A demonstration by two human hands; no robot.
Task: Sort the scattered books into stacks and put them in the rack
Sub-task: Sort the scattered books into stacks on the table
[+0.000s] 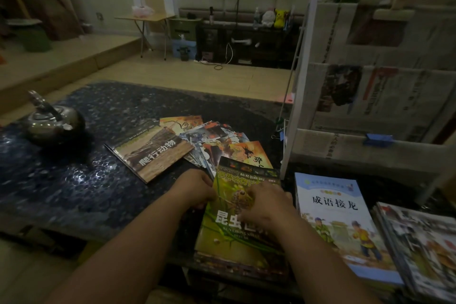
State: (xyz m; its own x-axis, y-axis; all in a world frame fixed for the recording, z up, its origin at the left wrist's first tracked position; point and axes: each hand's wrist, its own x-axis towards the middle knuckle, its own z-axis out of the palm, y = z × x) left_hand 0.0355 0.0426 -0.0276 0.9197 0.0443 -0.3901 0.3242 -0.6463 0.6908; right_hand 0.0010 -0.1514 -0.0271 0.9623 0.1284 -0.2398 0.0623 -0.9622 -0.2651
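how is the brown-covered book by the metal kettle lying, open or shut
Shut, lying flat: the brown-covered book shows its whole front cover face up on the dark pebbled table.

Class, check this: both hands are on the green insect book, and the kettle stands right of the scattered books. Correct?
No: the head view shows the kettle left of the scattered books. The left hand and right hand are on the green insect book.

One head-worn wide-angle view, facing forward and down over the dark table (74,180). Close range: left hand (197,189) and right hand (266,202) on the green book (229,237), low in frame. Rack (289,145) at right edge, far wall across the top.
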